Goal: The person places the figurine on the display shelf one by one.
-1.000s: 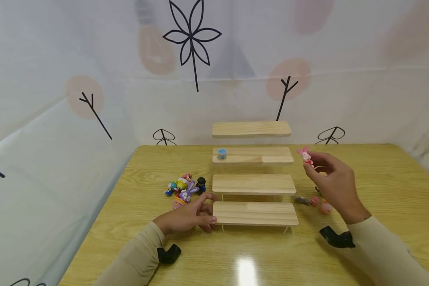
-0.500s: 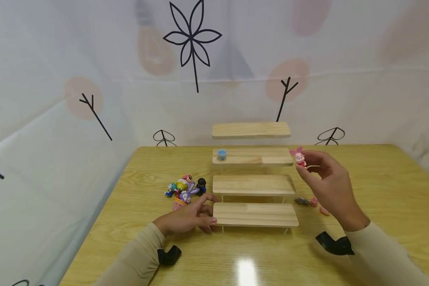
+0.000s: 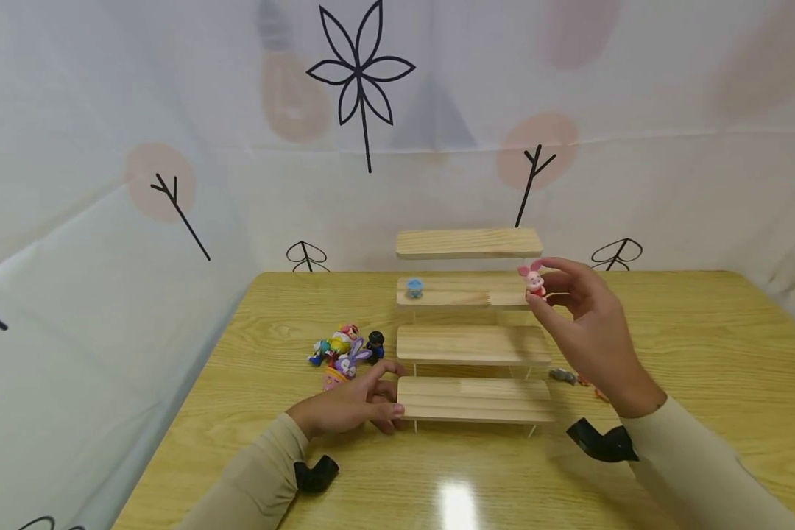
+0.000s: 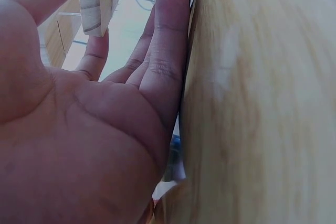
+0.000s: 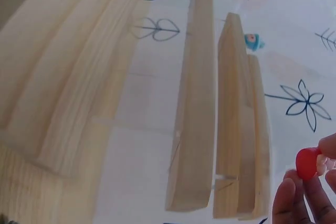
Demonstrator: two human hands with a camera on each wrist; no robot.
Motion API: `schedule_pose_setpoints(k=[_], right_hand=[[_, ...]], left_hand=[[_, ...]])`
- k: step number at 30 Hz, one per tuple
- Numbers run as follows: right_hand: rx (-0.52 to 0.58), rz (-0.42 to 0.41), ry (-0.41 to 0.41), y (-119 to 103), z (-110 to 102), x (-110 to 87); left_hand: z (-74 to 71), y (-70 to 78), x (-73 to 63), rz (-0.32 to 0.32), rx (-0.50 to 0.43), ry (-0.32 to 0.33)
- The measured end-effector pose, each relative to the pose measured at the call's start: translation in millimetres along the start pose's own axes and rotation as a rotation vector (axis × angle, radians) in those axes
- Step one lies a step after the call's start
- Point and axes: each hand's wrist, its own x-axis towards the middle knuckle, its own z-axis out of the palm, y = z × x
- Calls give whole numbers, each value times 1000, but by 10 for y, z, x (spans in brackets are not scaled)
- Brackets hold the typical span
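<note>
My right hand [image 3: 586, 324] pinches a small pink pig figurine [image 3: 534, 281] with large ears and a red top, between thumb and fingertips. It overlaps the right end of the second shelf from the top on a four-tier wooden display stand [image 3: 470, 344]. In the right wrist view the figurine's red part [image 5: 307, 163] shows at the fingertips. My left hand [image 3: 347, 406] grips the left end of the lowest shelf, thumb at its front edge and a finger at its back corner. A blue figurine [image 3: 414, 288] stands at the left of the second shelf.
Several colourful figurines [image 3: 341, 353], one a purple rabbit, lie left of the stand beyond my left hand. Right of it lie a grey figurine [image 3: 562, 376] and others partly behind my right hand. A patterned white cloth [image 3: 437, 184] hangs behind the wooden table [image 3: 384, 486].
My right hand has carried the pig figurine left, from beside the stand to the second shelf's right end. My left hand has stayed at the lowest shelf.
</note>
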Motion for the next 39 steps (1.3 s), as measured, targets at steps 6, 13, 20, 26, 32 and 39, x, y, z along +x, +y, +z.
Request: schedule_pose_setpoints(k=[6, 13, 20, 26, 32, 39], right_hand=[[28, -15, -51, -47, 120, 80], [34, -63, -89, -31, 268, 170], [19, -44, -121, -24, 413, 256], [-7, -14, -135, -50, 525, 331], [-31, -16, -159, -36, 626, 400], [-71, 7, -186, -41, 697, 450]], left_hand=[[2, -6, -3, -10, -12, -3], [16, -14, -7, -21, -20, -4], [3, -29, -2, -20, -11, 5], [-4, -29, -2, -18, -5, 10], [-11, -23, 1, -13, -1, 12], [-16, -29, 3, -19, -4, 11]])
